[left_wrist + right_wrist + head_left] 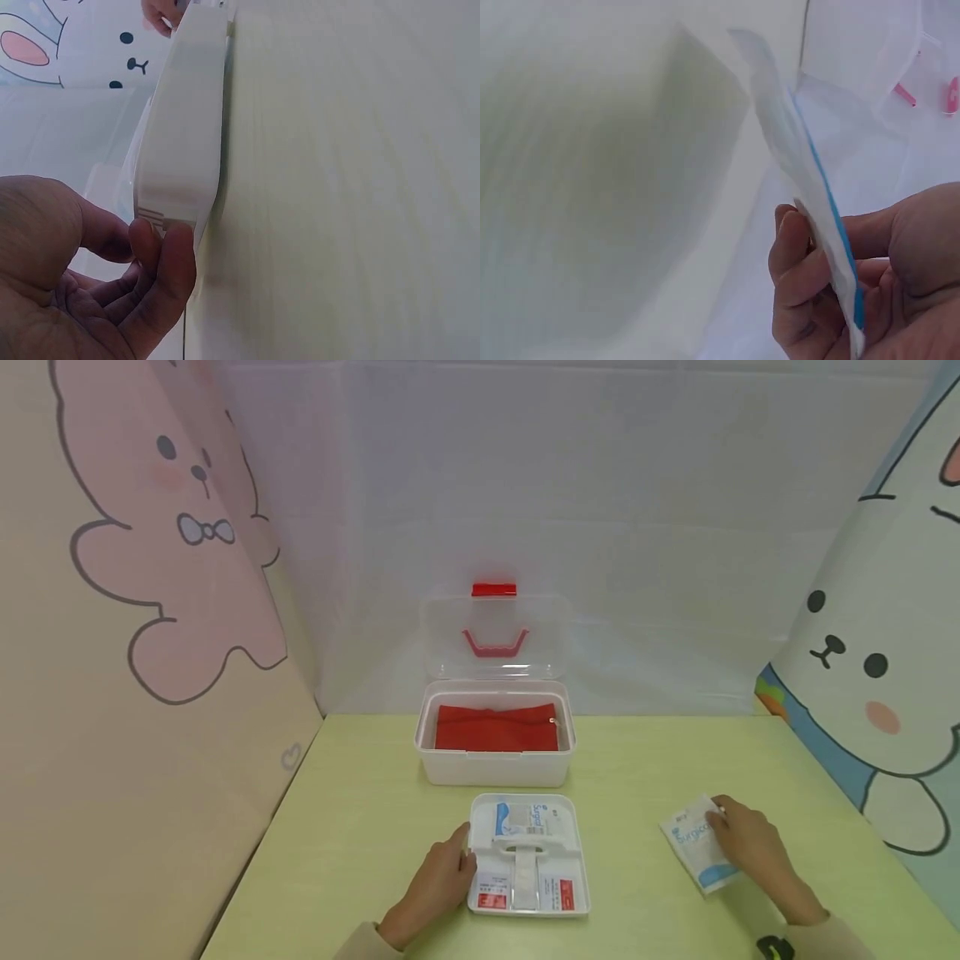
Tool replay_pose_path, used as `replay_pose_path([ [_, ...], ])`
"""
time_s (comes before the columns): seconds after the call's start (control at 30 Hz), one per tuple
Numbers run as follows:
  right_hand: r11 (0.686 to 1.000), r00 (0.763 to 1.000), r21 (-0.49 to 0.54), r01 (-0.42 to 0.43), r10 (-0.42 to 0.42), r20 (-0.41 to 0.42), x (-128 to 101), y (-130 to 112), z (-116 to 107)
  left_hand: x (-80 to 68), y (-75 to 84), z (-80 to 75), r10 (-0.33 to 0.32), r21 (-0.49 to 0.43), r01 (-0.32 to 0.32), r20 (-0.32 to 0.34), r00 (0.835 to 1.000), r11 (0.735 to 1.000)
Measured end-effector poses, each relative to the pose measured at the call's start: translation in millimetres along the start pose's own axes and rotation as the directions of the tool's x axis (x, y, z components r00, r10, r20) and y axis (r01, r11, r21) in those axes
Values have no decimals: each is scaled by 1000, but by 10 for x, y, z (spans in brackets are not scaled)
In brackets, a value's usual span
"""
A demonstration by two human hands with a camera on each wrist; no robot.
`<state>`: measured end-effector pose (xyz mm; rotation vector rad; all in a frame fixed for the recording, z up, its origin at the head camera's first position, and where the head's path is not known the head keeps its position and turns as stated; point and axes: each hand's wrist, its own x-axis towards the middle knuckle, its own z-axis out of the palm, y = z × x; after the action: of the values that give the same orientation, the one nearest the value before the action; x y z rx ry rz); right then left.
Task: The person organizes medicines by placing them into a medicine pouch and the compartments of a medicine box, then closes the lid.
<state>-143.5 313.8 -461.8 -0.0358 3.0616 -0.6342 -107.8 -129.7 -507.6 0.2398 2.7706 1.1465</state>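
Note:
My left hand (pixel 441 875) grips the left rim of a white divided tray (pixel 576 852). In the left wrist view curled fingertips press the tray's side wall (pixel 180 135), the thumb near its upper edge. A flat "Surgical" packet (pixel 531 820) lies in the tray's far compartment. Red-and-white packets (pixel 492 893) sit in the near corners, with a pale strip (pixel 526 877) between them. Off to the right, my right hand (pixel 753 843) pinches another white-and-blue "Surgical" packet (pixel 697 843) between thumb and fingers. That packet (pixel 802 165) appears edge-on, tilted over the table, in the right wrist view.
Behind the tray stands a white plastic box (pixel 495 768) holding a red zip pouch (pixel 495 728). Its clear lid (pixel 442 639), with a red handle (pixel 495 650) and red latch (pixel 494 589), is raised. Printed cloths (pixel 862 710) border the yellow table (pixel 360 827).

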Motion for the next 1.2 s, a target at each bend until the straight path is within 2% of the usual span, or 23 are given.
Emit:
replay_pose_path([
  [0.13,999,996,11,53,-53,-69,-14,-87,-86,-8,6,-8,-1,0,1,3,1000,1000],
  [0.27,993,982,4,116,-114,-148,4,-182,-183,-5,5,-12,12,4,-12,-8,1000,1000],
  [0.53,979,917,-12,205,-196,-347,31,-496,-369,3,-1,-6,11,3,-11,-3,1000,1000],
  [0.73,973,888,31,229,-196,-415,9,-810,-496,-6,5,-7,2,4,-2,0,1000,1000],
  [0.97,956,848,38,290,-238,-474,31,-1065,-588,-12,-9,0,28,6,-28,-20,999,1000],
  [1.2,919,798,38,393,-320,-511,6,-1313,-616,-13,-12,1,18,-5,-18,-10,1000,1000],
])
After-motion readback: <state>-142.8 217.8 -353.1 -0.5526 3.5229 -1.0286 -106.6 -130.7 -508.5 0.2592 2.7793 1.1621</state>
